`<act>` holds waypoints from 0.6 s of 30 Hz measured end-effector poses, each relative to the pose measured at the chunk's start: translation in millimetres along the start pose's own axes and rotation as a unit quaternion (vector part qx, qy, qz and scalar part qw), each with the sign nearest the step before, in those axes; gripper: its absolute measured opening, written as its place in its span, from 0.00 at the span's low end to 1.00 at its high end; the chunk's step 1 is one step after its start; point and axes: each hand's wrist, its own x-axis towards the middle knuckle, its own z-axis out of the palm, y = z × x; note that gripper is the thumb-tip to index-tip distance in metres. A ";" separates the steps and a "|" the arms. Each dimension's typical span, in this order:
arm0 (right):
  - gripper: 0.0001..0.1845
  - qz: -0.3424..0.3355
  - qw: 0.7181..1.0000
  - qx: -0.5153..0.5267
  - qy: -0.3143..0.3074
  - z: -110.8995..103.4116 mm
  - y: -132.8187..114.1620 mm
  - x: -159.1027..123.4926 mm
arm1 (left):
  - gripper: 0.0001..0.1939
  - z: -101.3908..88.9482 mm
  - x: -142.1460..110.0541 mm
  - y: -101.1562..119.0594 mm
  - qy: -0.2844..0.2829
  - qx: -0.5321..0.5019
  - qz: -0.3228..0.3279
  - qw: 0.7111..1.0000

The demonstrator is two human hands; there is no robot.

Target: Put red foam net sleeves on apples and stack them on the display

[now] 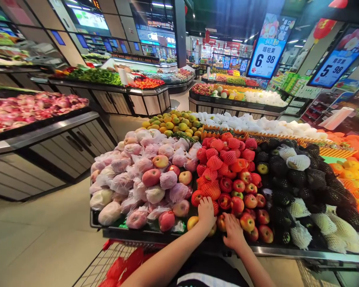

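Note:
My left hand (pixel 207 212) rests on the front of the red apple pile, its fingers stretched over the fruit. A red-netted apple (pixel 196 197) lies beside its fingertips, and a yellowish apple (pixel 192 223) by its wrist. Just to the right, my right hand (pixel 233 232) lies with fingers extended over the front row, touching an apple (pixel 221 223). Its thumb side faces my left hand. Bare red-yellow apples (pixel 247 222) sit against its right side. Behind both hands are apples in red foam nets (pixel 214 162). The undersides of both hands are hidden.
Pink-wrapped apples (pixel 128 181) fill the left of the display, with black-netted fruit (pixel 296 179) on the right. A metal edge (pixel 275 252) borders the front. A shopping cart (pixel 107 261) holding a red net bag (pixel 122 267) stands at lower left. Price screens (pixel 266 57) rise behind.

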 end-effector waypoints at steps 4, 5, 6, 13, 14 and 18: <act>0.38 0.000 0.998 0.045 -0.038 -13.4 2.0 4.0 | 0.36 3.3 8.4 2.6 0.006 0.005 0.004 1.000; 0.36 -0.002 0.998 0.049 -0.049 -17.0 2.2 5.9 | 0.36 3.1 9.3 0.0 0.008 -0.004 0.014 1.000; 0.37 -0.004 0.997 0.049 -0.058 -20.3 2.1 7.6 | 0.38 2.3 9.5 -3.8 0.010 -0.017 0.026 0.999; 0.40 -0.038 0.996 0.050 -0.069 -29.7 -2.9 6.8 | 0.41 -7.6 -2.3 -47.2 0.055 -0.189 0.042 0.979; 0.40 -0.046 0.994 0.067 -0.070 -30.6 -2.3 5.9 | 0.40 -7.8 -3.9 -53.5 0.063 -0.224 0.032 0.972; 0.30 -0.068 0.987 0.138 -0.052 -38.8 -2.3 3.2 | 0.29 -6.0 -7.5 -72.2 0.069 -0.355 0.009 0.932</act>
